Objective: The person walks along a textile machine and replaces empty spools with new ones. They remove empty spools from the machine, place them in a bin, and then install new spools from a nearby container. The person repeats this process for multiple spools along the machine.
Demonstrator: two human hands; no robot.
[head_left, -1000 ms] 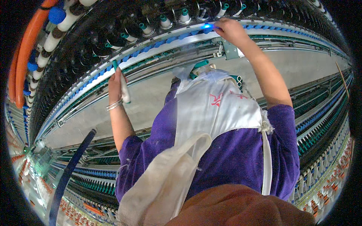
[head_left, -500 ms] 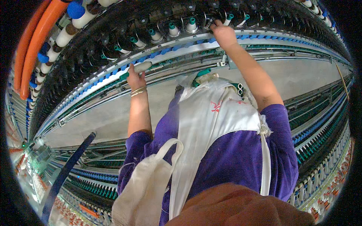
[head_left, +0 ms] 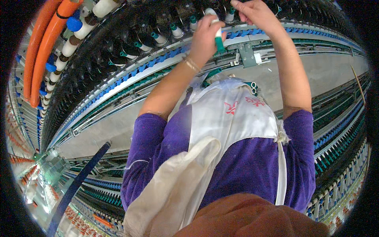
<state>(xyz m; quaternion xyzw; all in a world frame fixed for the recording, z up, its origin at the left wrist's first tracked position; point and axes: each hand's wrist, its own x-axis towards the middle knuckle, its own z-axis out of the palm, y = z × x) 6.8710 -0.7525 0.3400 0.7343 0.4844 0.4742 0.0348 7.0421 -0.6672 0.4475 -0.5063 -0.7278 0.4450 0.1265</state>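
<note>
My left hand (head_left: 203,41) is closed round a spinning bobbin (head_left: 218,34) with white yarn and a green end pointing down. It holds the bobbin tilted, just in front of the row of spindles. Up and to the right, my right hand (head_left: 258,15) has its thumb and finger pinched together near the top edge; what they hold, if anything, is too small to make out. A white bobbin with a green tip (head_left: 230,15) stands on the machine between my hands. Other green-tipped bobbins (head_left: 176,30) stand in line to the left.
A blue-dotted rail (head_left: 138,69) runs curving below the spindles. Green and white empty tubes (head_left: 253,87) stick out of my white apron (head_left: 221,118). Orange pipes (head_left: 39,55) and white yarn packages (head_left: 70,45) hang at upper left. A dark blue pole (head_left: 79,187) slants at lower left.
My left hand has moved up and right with the bobbin, now close to my right hand. The right hand has shifted up and slightly right, away from the spindle it was touching.
</note>
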